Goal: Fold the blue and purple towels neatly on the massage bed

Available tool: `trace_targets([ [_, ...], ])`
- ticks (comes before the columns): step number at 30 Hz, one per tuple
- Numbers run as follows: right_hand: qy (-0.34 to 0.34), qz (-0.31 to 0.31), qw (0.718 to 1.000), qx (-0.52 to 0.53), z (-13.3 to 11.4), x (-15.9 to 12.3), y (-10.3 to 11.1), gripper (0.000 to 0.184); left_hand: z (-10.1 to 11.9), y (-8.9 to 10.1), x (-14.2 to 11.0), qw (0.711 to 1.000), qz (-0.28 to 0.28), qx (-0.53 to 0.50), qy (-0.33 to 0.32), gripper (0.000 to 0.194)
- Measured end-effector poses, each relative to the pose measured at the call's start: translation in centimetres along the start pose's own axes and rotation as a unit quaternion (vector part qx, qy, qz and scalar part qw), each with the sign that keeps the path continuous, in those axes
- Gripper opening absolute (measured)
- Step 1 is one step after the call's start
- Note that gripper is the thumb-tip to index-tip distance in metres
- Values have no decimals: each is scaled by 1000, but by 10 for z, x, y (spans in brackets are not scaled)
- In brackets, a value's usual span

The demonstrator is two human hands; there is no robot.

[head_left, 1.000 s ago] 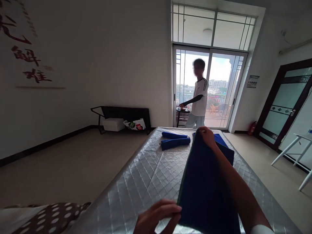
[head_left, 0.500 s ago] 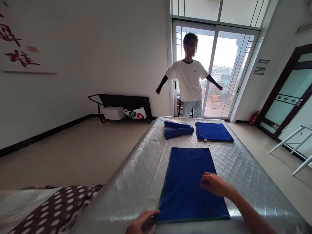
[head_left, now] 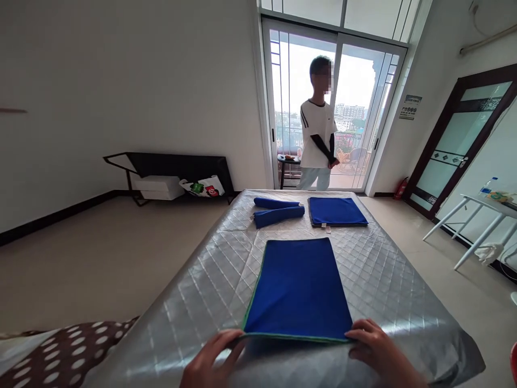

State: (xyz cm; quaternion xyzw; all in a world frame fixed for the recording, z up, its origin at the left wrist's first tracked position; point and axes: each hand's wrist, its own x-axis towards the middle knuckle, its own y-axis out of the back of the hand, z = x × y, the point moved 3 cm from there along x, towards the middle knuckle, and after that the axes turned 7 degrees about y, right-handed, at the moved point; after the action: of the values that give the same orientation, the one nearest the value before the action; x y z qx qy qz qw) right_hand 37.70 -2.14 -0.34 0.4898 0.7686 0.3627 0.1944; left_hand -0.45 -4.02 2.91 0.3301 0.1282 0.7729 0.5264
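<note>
A folded blue towel with green edging lies lengthwise on the silver quilted cover before me. Its near edge is raised a little off the cover. At the near left corner my left hand pinches the edge between thumb and fingers. The near right corner is gripped by my right hand. Farther off are two rolled blue towels, one behind the other. To their right rests a flat stack of folded blue towels with small white tags.
A person stands beyond the far end, before the sliding glass door. A white table with a bottle stands at right. Brown polka-dot fabric lies at lower left. A black frame leans by the wall.
My right hand has come from over the towel's middle to its near right corner and taken hold. The near edge has risen. The person has brought both arms down and turned; my view has shifted right.
</note>
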Motion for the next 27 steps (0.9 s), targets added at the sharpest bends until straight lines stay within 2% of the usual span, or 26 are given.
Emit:
trace_targets([
  [2, 15, 12, 1000, 4, -8, 1, 6, 21, 2, -1, 1, 1000, 14, 3, 6, 50],
  [5, 41, 42, 998, -13, -20, -1, 12, 24, 3, -1, 2, 999, 37, 8, 21, 52],
  [8, 92, 98, 991, -24, -34, -6, 21, 27, 4, 4, 4, 997, 71, -2, 43, 53],
  [10, 139, 151, 978, -28, -44, -11, 31, 28, 6, 9, 4, 994, 72, -40, 66, 50],
  [13, 206, 220, 952, -48, -60, -18, 49, 29, 17, 21, 1, 984, 59, -126, 113, 44],
  [17, 252, 296, 916, -102, -89, -19, 83, 37, 46, 52, 5, 964, 126, -168, 165, 38],
  [19, 272, 305, 904, -126, -105, -10, 104, 34, 62, 66, 20, 963, 139, -159, 170, 37],
  [22, 296, 284, 900, -146, -126, 19, 139, 24, 79, 80, 59, 970, 124, -130, 165, 40],
  [27, 293, 239, 914, -149, -136, 103, 187, 28, 95, 76, 150, 987, 60, -110, 103, 44],
])
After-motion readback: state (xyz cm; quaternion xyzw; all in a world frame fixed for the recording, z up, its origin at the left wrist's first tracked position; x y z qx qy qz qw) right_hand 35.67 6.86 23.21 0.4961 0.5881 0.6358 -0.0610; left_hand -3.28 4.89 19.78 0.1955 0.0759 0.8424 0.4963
